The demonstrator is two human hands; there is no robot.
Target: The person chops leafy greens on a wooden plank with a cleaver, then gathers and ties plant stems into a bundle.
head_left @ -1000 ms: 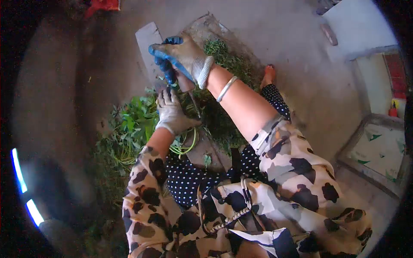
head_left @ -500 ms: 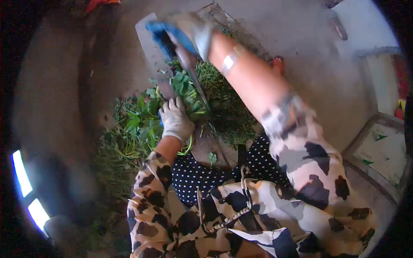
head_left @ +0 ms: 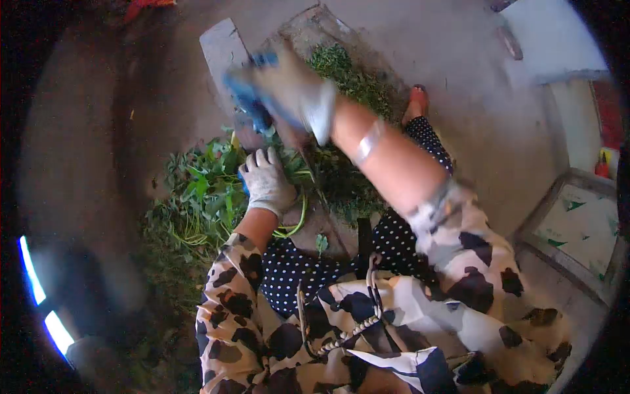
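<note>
My left hand [head_left: 266, 180], in a grey-white glove with blue on the palm side, presses down on a bunch of leafy green stems [head_left: 302, 210] lying across a wooden board [head_left: 321, 230]. Its fingers curl over the stems, and their tips are partly hidden. My right hand [head_left: 275, 88], gloved the same way and blurred by motion, grips the handle of a long-bladed knife [head_left: 298, 141] above the board's far half. Most of the handle is hidden in the glove. The dark blade slants down toward the stems, just right of my left hand.
Uncut leafy vines [head_left: 197, 190] spread left of the board. Chopped greens [head_left: 357, 79] lie heaped on its right. My red-shod foot [head_left: 417, 98] rests beyond that heap. A framed panel [head_left: 577, 223] and a white surface [head_left: 554, 39] stand at the right.
My right hand has moved down and slightly right with the knife, closer to the stems. The chopped heap beyond and my right foot show more fully. My left hand stays nearly in place.
</note>
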